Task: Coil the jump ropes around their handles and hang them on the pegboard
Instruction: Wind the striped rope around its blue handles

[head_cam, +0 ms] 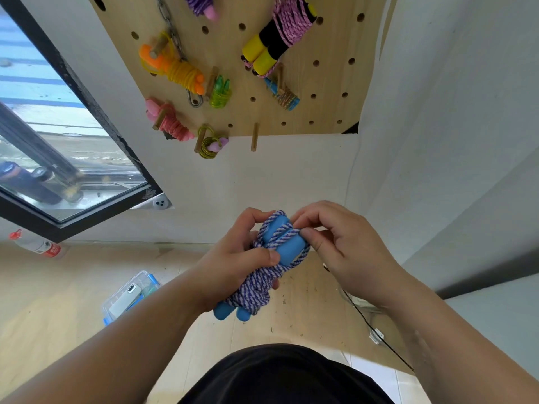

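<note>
Black shirt (280, 371) at the bottom edge, both our forearms reaching out over it, and between them the blue jump rope (287, 246). Our left hand (233, 258) wraps round the bundle, thumb pressed on the purple-and-white cord (253, 293), which lies coiled about the two handles (224, 312). Our right hand (341, 243) pinches the cord where it crosses the top of the handles. We read this as the end of the coiling, the last turn getting tucked or tied off. Next comes the hanging, and that calls for a loop left free to slip over a peg. Up on the pegboard (326, 94) other coiled ropes hang left and centre; one bare peg (254, 137) sticks out at the bottom edge. Only white wall (291, 170) lies between our hands and the board. Watch the window frame (84, 94) at left, the wall corner at right, and the plastic box (128, 295) and black cable (376, 328) on the floor (58, 301).
</note>
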The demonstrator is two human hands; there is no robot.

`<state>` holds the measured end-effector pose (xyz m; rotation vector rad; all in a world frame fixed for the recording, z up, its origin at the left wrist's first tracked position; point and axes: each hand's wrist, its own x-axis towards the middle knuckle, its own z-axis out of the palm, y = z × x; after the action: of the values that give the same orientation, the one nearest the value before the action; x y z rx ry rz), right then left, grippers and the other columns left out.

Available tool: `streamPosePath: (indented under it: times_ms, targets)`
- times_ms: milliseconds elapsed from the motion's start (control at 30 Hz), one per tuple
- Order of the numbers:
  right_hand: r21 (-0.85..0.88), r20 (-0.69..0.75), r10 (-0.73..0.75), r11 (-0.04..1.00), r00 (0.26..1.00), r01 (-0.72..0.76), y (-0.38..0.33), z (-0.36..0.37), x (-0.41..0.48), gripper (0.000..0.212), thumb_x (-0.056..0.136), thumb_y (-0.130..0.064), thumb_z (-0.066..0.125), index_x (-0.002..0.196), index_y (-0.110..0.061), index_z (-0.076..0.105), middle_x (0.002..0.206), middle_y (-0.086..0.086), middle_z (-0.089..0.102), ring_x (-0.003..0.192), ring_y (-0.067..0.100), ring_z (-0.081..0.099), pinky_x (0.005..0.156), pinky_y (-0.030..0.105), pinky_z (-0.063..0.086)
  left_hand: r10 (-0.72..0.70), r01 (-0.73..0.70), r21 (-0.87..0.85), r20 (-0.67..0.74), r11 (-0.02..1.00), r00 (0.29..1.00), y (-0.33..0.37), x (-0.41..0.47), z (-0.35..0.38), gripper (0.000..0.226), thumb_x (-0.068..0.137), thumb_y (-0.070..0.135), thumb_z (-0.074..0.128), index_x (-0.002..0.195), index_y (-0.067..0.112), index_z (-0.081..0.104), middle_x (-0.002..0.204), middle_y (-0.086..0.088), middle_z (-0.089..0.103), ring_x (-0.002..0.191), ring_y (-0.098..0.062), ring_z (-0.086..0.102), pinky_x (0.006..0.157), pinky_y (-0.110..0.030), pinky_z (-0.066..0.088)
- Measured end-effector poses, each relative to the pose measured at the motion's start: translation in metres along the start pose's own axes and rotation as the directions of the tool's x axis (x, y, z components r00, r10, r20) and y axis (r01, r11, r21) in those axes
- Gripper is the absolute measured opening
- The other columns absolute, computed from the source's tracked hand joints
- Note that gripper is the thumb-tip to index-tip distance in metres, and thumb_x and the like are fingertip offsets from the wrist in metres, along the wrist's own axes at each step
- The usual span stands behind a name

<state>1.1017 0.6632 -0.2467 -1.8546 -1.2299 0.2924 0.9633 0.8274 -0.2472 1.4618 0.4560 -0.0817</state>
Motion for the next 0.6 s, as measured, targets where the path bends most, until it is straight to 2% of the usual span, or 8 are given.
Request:
streamPosePath:
  times_ms: [67, 167, 267, 333, 433, 600]
  targets:
    - [0.078, 0.040, 0.064, 0.995, 0.997, -0.067, 0.002, -0.003, 0.002, 0.015, 0.097, -0.012, 0.062, 0.098, -0.026, 0.067, 0.095, -0.018, 0.066, 0.087, -0.003, 0.061, 0.069, 0.008, 0.046, 0.018, -0.020, 0.080, 0.021, 0.997, 1.000, -0.001, -0.002, -0.001, 0.049, 0.082, 0.015, 0.066, 0.121, 0.037, 0.048, 0.109, -0.009, 0.067, 0.078, -0.033, 0.069, 0.073, -0.043, 0.061]
    - [0.197, 0.063, 0.128, 0.971, 0.990, -0.138, 0.004, -0.002, 0.003, 0.019, 0.094, -0.010, 0.067, 0.090, -0.028, 0.068, 0.085, -0.017, 0.068, 0.085, 0.002, 0.064, 0.070, 0.012, 0.049, 0.078, -0.087, 0.218, 0.050, 0.972, 0.996, -0.002, -0.005, 0.000, 0.055, 0.081, 0.019, 0.070, 0.126, 0.037, 0.044, 0.113, -0.005, 0.066, 0.087, -0.026, 0.072, 0.078, -0.041, 0.061]
    - [0.424, 0.033, 0.241, 0.875, 0.970, -0.232, 0.006, 0.004, 0.003, 0.015, 0.091, -0.004, 0.070, 0.086, -0.018, 0.071, 0.077, -0.006, 0.068, 0.074, 0.010, 0.064, 0.064, 0.021, 0.053, 0.147, -0.153, 0.331, 0.042, 0.931, 0.988, 0.001, -0.006, 0.003, 0.060, 0.076, 0.026, 0.075, 0.123, 0.045, 0.044, 0.120, -0.001, 0.064, 0.099, -0.023, 0.071, 0.086, -0.041, 0.061]
    - [0.516, 0.017, 0.331, 0.805, 0.943, -0.292, 0.005, 0.007, 0.003, 0.011, 0.087, -0.008, 0.075, 0.082, -0.016, 0.072, 0.075, -0.002, 0.069, 0.071, 0.015, 0.063, 0.060, 0.027, 0.053, 0.182, -0.176, 0.401, 0.022, 0.899, 0.983, 0.004, -0.007, 0.003, 0.063, 0.079, 0.019, 0.077, 0.122, 0.048, 0.042, 0.124, 0.008, 0.062, 0.104, -0.015, 0.070, 0.087, -0.033, 0.060]
    - [0.544, 0.028, 0.433, 0.750, 0.901, -0.377, 0.002, 0.009, 0.004, 0.009, 0.085, -0.013, 0.078, 0.077, -0.014, 0.074, 0.073, 0.003, 0.073, 0.066, 0.018, 0.065, 0.060, 0.032, 0.053, 0.221, -0.200, 0.481, 0.011, 0.854, 0.975, 0.005, -0.009, 0.007, 0.068, 0.084, 0.010, 0.076, 0.125, 0.048, 0.038, 0.125, 0.014, 0.058, 0.104, -0.008, 0.068, 0.086, -0.028, 0.059]
    - [0.549, -0.021, 0.479, 0.739, 0.877, -0.391, -0.012, 0.022, -0.001, 0.006, 0.084, -0.018, 0.079, 0.080, -0.021, 0.076, 0.082, 0.004, 0.076, 0.084, 0.026, 0.074, 0.076, 0.043, 0.062, 0.271, -0.206, 0.573, -0.030, 0.794, 0.962, 0.004, -0.008, 0.009, 0.067, 0.078, 0.025, 0.073, 0.124, 0.053, 0.034, 0.115, 0.014, 0.057, 0.092, -0.020, 0.071, 0.074, -0.042, 0.063]
